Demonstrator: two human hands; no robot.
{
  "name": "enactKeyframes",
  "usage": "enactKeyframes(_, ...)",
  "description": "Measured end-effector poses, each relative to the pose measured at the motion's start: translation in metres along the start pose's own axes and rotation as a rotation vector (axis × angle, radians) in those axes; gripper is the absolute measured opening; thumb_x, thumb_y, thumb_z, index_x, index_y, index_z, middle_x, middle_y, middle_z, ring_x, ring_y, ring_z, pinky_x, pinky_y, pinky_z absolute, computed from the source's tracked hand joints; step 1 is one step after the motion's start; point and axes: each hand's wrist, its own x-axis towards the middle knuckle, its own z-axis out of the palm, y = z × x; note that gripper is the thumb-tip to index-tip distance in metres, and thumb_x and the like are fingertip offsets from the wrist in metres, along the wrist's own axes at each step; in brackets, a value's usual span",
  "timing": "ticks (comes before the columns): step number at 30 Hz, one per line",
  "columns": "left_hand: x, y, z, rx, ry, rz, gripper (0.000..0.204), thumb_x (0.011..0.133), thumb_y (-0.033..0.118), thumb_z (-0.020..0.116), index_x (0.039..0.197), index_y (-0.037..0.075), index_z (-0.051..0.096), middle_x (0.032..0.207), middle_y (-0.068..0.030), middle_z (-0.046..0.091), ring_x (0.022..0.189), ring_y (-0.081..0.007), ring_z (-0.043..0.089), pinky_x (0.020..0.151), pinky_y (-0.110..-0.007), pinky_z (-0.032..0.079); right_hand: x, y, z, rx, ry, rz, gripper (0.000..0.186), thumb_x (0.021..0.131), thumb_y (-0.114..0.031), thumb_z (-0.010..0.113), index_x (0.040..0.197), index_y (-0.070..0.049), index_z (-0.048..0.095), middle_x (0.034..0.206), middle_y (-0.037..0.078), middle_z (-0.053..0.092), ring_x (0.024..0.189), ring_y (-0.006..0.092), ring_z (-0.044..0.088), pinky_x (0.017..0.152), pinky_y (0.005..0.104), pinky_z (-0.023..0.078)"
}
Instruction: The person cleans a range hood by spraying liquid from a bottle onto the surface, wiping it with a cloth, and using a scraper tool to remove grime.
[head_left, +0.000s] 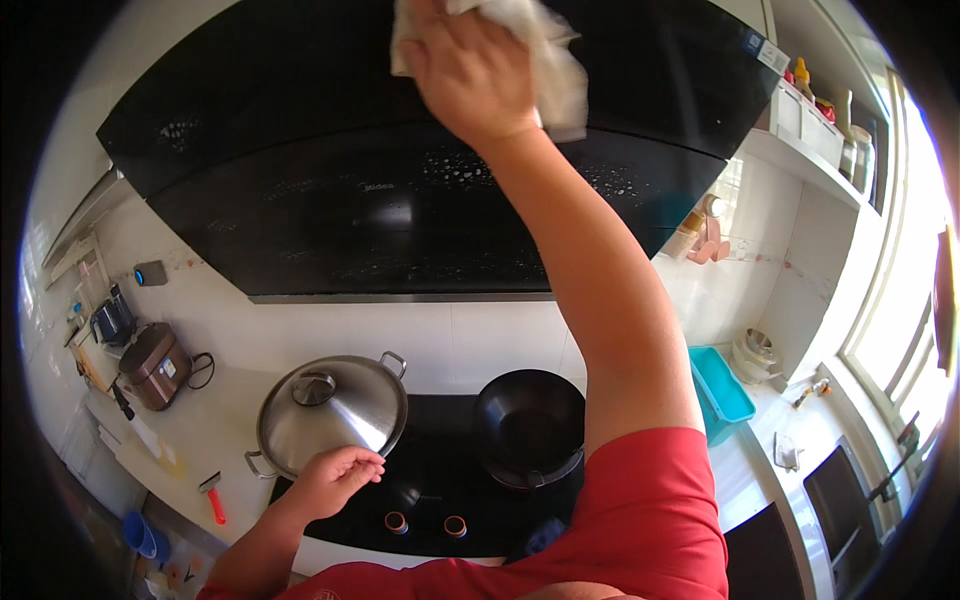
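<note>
My right hand (pixel 478 75) presses a white cloth (pixel 555 80) against the upper panel of a black, glossy range hood (pixel 300 90), with fingers over the cloth. Water droplets speckle the lower panel. My left hand (pixel 340 470) hangs loosely curled with nothing visible in it, at the front edge of a large steel lidded pot (pixel 310 400); whether it touches the pot is unclear. The pot sits on the black cooktop (pixel 430 520), beside an empty dark wok (pixel 528 420). My right arm crosses in front of the hood.
A brown rice cooker (pixel 150 365) and red-handled scraper (pixel 214 497) are on the left counter (pixel 235 420). A turquoise tub (pixel 720 390) and sink (pixel 835 510) are at right, below a shelf (pixel 800 160) of containers. A blue bucket (pixel 145 535) stands low at left.
</note>
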Motion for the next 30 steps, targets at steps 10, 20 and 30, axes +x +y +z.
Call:
enactKeyframes(10,-0.043,-0.020,-0.029,0.026,0.028,-0.071,0.021,0.094,0.005,0.051,0.113,-0.004,0.055,0.101,-0.0122,0.063,0.093,-0.0175,0.063,0.085,-0.029,0.050,-0.014,0.203,-0.074,-0.172,0.091,0.448,0.058,0.095,-0.029,0.041,0.141,0.002,0.029,0.147,0.025,0.027,0.138,0.0388,0.023,0.113,0.0470,0.016)
enactKeyframes(20,-0.015,0.014,0.001,0.141,-0.156,0.110,0.024,0.092,0.010,0.058,0.114,0.000,0.058,0.099,-0.0104,0.066,0.090,-0.0151,0.065,0.081,-0.027,0.050,0.006,0.082,-0.026,0.048,-0.250,0.237,0.041,0.091,-0.024,0.051,0.123,0.002,0.050,0.124,0.023,0.048,0.118,0.0376,0.045,0.100,0.0519,0.033)
enactKeyframes(30,-0.090,-0.041,-0.064,0.010,-0.014,0.003,0.025,0.096,0.007,0.048,0.118,-0.002,0.053,0.104,-0.0113,0.063,0.094,-0.0160,0.062,0.085,-0.028,0.048,-0.013,0.166,-0.054,-0.233,0.131,0.571,0.063,0.097,-0.045,0.037,0.145,-0.006,0.027,0.149,0.022,0.025,0.140,0.0343,0.020,0.113,0.0490,0.011)
